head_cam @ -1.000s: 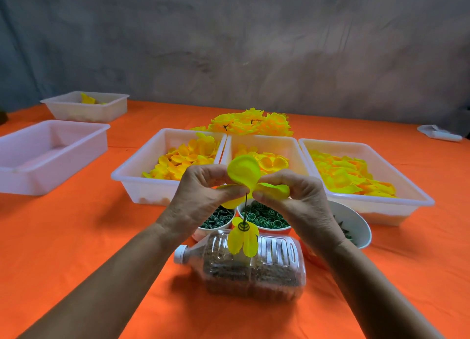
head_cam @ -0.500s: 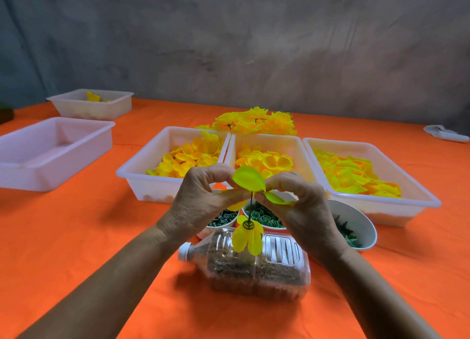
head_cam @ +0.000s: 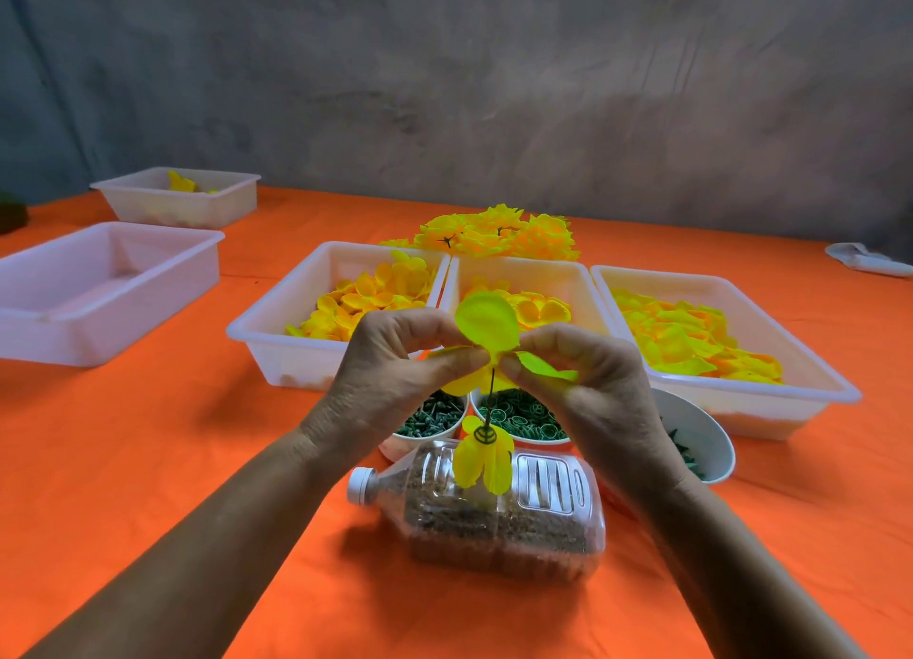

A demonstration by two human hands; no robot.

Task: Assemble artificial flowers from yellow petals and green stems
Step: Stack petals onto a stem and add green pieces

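A thin green stem stands upright from a clear bottle lying on its side and filled with brown grit. Low on the stem sit yellow petals with a green ring. At the stem's top, my left hand and my right hand pinch a yellow-green petal piece from both sides, fingertips almost meeting. One lobe stands up, another sticks out right.
Three white trays of yellow petals sit behind the hands, finished flowers beyond. Bowls of green parts stand near the bottle. An empty tray and a smaller one are at the left.
Both hands stay pinched on the petal piece at the stem's top; it has been turned slightly, the upright lobe now facing the camera more. The view shifted a little.
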